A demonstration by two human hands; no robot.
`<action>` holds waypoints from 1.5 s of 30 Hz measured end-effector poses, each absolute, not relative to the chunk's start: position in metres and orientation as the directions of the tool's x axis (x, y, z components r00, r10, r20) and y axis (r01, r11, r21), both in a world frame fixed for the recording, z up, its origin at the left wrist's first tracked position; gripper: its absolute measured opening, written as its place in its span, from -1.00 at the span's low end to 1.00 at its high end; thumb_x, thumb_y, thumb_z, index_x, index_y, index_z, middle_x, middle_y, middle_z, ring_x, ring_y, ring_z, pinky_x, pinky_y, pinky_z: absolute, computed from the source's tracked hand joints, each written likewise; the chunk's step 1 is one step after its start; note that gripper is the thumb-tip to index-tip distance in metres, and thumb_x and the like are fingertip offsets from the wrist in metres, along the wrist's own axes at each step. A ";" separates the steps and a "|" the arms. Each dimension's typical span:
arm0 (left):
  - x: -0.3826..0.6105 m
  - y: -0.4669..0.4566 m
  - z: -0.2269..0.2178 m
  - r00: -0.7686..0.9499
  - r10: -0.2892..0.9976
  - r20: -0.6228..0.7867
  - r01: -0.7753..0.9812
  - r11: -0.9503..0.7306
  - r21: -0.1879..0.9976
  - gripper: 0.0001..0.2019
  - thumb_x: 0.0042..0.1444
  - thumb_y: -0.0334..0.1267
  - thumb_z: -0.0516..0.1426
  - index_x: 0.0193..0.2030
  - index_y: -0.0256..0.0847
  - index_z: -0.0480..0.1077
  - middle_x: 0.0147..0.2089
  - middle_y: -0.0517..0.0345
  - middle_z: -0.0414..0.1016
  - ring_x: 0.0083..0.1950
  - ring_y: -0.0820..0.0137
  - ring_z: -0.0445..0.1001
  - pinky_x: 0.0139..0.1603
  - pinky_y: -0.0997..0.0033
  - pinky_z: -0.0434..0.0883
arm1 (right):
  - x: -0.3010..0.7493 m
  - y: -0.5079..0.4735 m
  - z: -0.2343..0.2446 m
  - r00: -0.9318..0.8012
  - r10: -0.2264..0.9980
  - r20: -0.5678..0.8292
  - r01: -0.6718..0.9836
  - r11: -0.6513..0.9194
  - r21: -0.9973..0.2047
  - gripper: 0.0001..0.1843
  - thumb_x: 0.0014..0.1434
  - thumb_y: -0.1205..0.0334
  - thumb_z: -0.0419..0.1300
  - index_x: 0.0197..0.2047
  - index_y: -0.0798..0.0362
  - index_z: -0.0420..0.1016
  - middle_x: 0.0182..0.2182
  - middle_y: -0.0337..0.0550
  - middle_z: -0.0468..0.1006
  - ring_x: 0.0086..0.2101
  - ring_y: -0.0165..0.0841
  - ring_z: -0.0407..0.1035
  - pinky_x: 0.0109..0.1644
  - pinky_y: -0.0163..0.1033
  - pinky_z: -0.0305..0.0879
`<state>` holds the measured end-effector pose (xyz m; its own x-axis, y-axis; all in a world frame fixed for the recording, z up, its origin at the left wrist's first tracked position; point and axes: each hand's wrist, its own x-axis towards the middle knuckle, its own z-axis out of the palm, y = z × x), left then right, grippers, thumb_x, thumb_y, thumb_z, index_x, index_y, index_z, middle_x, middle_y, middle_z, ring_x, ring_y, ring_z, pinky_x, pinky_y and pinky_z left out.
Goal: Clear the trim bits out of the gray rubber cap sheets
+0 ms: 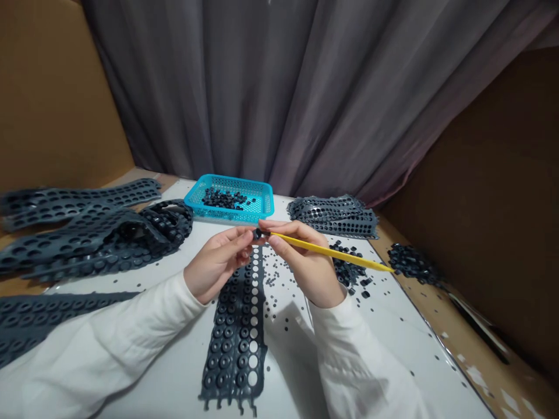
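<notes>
My left hand [217, 260] pinches a small dark rubber ring [258, 234] between thumb and fingertips, above the far end of a dark rubber sheet [236, 337] that lies on the white table. This sheet is full of round ring parts, and one column of them is punched out to empty holes. My right hand [305, 262] grips a thin yellow stick [332, 252]. The stick's front tip meets the ring, and its other end points to the right. Both sleeves are white.
A turquoise basket [264, 201] holding loose dark rings stands behind my hands. Emptied perforated rubber sheets [87, 233] pile up at the left, another stack [334, 215] sits at the back right. Loose rings [349, 270] and small specks scatter on the table, with a heap [410, 262] by the right edge.
</notes>
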<state>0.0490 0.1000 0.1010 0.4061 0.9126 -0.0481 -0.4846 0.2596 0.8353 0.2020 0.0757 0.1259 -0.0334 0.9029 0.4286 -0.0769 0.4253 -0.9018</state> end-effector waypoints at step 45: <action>0.052 0.128 0.072 0.201 0.964 -0.174 -0.486 0.252 0.836 -0.65 -0.26 -0.16 0.38 -0.39 -0.32 0.41 -0.40 0.14 0.48 -0.53 0.64 0.22 -0.54 0.66 0.19 | 0.215 0.123 0.046 -0.399 0.916 0.047 0.912 0.401 -0.080 -0.77 0.17 0.34 0.09 -0.11 -0.05 0.46 -0.20 -0.15 0.54 -0.16 -0.35 0.40 -0.14 -0.32 0.27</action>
<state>0.0517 0.1281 0.0719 0.2011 0.9640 -0.1741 -0.4864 0.2525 0.8364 0.2147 0.1227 0.0459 -0.3986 0.9159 0.0471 0.9124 0.4012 -0.0804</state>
